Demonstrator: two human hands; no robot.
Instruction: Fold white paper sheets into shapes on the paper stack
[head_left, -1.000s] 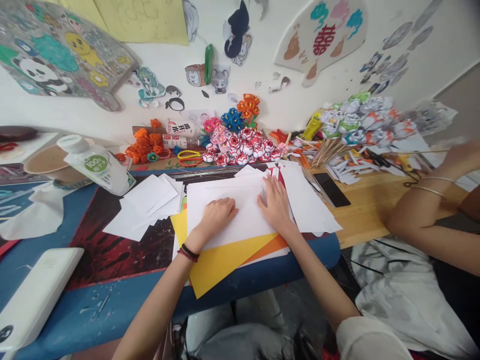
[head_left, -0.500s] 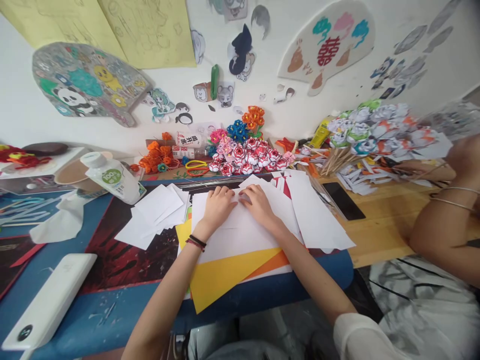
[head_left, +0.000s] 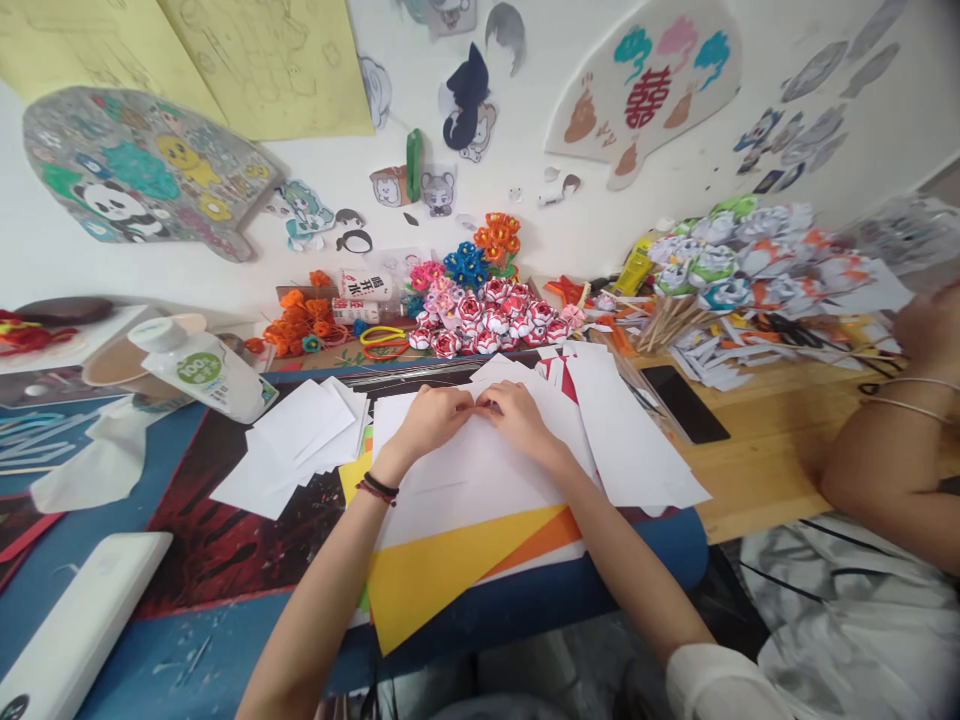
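Over a white sheet of paper (head_left: 450, 470), my left hand (head_left: 439, 415) and my right hand (head_left: 517, 412) meet fingertip to fingertip. Both are closed in a pinch, with fingers bent in. Whatever sits between the fingertips is too small or too hidden to name. Beneath the white sheet, a yellow sheet (head_left: 420, 575) and an orange sheet (head_left: 536, 545) stick out toward me. A pile of small white paper pieces (head_left: 289, 435) lies left of my hands, and more white sheets (head_left: 630, 440) lie to the right.
A white glue bottle (head_left: 202, 370) leans at the left, and a white power bank (head_left: 82, 630) lies nearer me. Paper and pipe-cleaner flowers (head_left: 487, 315) line the wall. On the right are a black phone (head_left: 686, 403), paper scraps (head_left: 712, 350) and another person's arm (head_left: 885, 440).
My fingers have curled in and my fingertips have come together, where there was a small gap before. The view has shifted slightly, so the left side of the table appears farther left.
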